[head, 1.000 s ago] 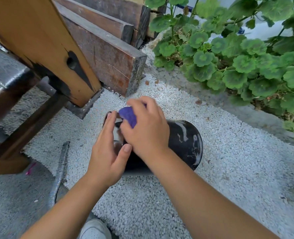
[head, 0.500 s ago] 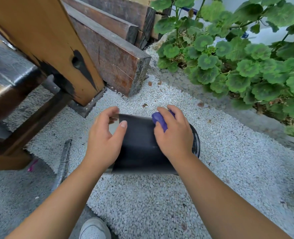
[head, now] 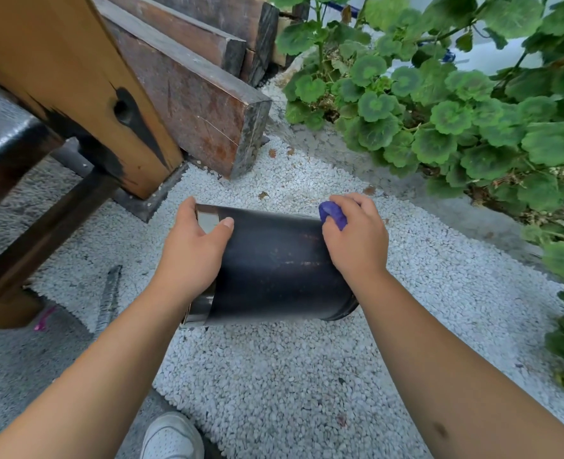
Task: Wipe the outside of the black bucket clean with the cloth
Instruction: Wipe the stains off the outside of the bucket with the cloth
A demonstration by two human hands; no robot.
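The black bucket lies on its side over white gravel, one end to the left and the other to the right. My left hand grips its left end, thumb on top and fingers curled over the far edge. My right hand holds a bunched purple cloth and presses it against the bucket's upper side near the right end. Only a small fold of the cloth shows above my fingers. Dull smears mark the bucket's wall between my hands.
White gravel covers the ground. A wooden post and stacked timber beams stand at the back left. Green leafy plants fill the right. A metal rod lies at the left, and my white shoe shows at the bottom.
The bucket has been turned from open end facing me to lying sideways. My right hand with the cloth slid from the left end along the wall to the right end.
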